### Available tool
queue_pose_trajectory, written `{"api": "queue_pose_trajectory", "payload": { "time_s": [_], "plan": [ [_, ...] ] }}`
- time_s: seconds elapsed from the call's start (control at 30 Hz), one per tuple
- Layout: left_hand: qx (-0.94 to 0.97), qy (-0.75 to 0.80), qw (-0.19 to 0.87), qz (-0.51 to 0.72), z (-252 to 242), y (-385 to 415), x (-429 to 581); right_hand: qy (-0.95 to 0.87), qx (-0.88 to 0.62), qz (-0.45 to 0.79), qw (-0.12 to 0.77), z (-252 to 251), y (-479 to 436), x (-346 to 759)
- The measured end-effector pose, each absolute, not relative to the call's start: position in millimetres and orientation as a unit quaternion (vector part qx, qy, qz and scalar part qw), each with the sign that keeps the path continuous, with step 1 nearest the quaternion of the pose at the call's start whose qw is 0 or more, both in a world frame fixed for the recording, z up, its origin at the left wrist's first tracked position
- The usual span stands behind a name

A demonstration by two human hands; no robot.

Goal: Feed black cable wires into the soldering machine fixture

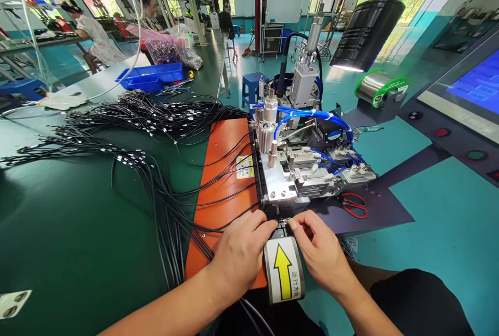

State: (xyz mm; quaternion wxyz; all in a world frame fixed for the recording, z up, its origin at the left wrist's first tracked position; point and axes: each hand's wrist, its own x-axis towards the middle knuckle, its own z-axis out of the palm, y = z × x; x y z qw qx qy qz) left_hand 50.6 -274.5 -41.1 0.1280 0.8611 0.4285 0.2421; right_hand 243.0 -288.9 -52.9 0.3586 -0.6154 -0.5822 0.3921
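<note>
My left hand (241, 250) and my right hand (322, 253) meet at the front of a small metal machine (300, 164) with blue air hoses. Both hands pinch the end of a thin black cable (284, 221) with coloured wire tips, right at the machine's front slot. Below my fingers sits a white guide plate with a yellow arrow (284, 269). Several black cables (163, 190) trail left from my left hand over an orange mat (222, 180).
A big pile of black cables (128, 118) covers the green bench. Blue bins (150, 76) stand farther back. Red-handled scissors (354, 205) lie right of the machine. A solder spool (382, 89), a lamp (366, 32) and a control panel with a screen (468, 102) are at right. Other people sit at far left.
</note>
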Motion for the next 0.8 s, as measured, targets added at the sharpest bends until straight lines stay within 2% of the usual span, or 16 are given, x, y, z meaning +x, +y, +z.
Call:
{"api": "queue_pose_trajectory", "payload": {
  "time_s": [0.2, 0.37, 0.63, 0.8],
  "plan": [
    [0.861, 0.432, 0.126, 0.237, -39.0, -275.5, 49.9, -0.484, -0.624, 0.486, 0.374, -55.5, -288.1, 243.1],
    [0.86, 0.44, 0.101, 0.238, -37.5, -276.3, 49.0, -0.504, -0.61, 0.468, 0.394, -52.9, -284.8, 232.9],
    [0.876, 0.451, 0.014, 0.172, -30.4, -277.7, 49.1, -0.52, -0.636, 0.437, 0.367, -51.8, -283.7, 232.0],
    [0.866, 0.471, 0.013, 0.167, -25.8, -279.9, 49.9, -0.469, -0.632, 0.484, 0.383, -58.8, -280.4, 230.2]
  ]
}}
